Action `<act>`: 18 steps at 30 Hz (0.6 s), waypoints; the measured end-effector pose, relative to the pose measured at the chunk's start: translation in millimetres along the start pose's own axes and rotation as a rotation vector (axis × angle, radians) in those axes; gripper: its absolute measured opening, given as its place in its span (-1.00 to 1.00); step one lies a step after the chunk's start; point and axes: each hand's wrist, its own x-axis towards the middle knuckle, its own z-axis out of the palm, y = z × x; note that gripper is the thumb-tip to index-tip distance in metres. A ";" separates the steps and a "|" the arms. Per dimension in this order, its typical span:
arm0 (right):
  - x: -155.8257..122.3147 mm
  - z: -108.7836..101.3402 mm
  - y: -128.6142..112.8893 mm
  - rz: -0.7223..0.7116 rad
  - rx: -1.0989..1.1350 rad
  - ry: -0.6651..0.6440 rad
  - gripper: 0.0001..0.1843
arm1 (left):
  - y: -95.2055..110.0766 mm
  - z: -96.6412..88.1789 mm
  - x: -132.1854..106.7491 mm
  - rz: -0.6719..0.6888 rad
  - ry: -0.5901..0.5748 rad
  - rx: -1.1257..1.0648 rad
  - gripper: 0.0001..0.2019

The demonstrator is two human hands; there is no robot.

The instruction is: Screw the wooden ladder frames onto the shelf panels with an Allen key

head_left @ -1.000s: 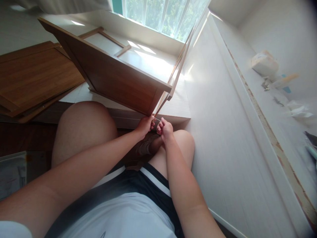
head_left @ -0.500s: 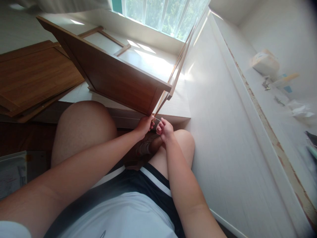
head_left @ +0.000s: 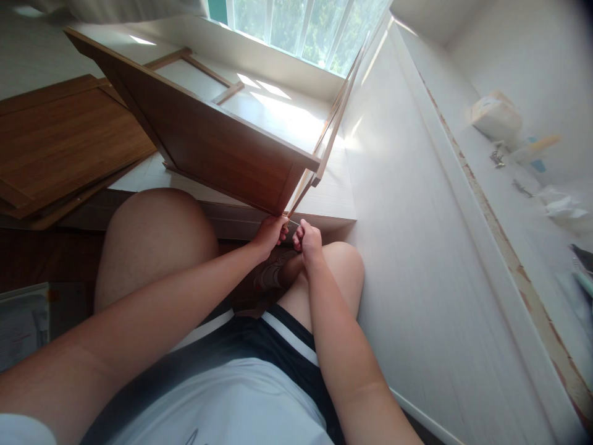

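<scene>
A brown wooden panel (head_left: 204,130) stands tilted on a pale ledge, joined or resting at its right end against a narrow wooden frame (head_left: 340,117). My left hand (head_left: 272,235) is closed at the panel's lower right corner, fingers curled round it. Just to the right, my right hand (head_left: 306,238) is closed in a pinch on a thin metal rod (head_left: 294,222). That rod points left toward the corner by my left fingers. Its far tip is hidden, and its exact kind is too small to tell.
More wooden panels (head_left: 60,142) lie stacked at the left. An open wooden frame (head_left: 213,74) rests on the ledge (head_left: 324,207) behind. A white board (head_left: 417,204) rises close on my right; beyond it small metal parts (head_left: 498,156) and a white box (head_left: 496,117) lie on a surface.
My right hand has turned slightly and shifted a little to the left, still on the thin rod. My left hand and the panel have hardly moved.
</scene>
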 end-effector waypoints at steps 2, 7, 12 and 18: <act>1.3 -2.2 -1.1 0.007 0.014 -0.004 -0.55 | 0.2 0.1 -0.1 0.003 0.000 0.000 -0.80; 5.3 -9.1 -3.5 0.006 0.058 0.016 -0.55 | 0.0 0.7 1.0 0.000 0.012 0.004 -0.82; 2.4 -4.4 -0.2 -0.077 -0.007 0.001 -0.53 | -0.5 0.5 1.6 -0.001 0.016 0.003 -0.81; 0.6 -2.4 4.2 -0.217 -0.187 -0.046 -0.47 | 0.3 -1.1 1.0 0.006 0.037 -0.007 -0.80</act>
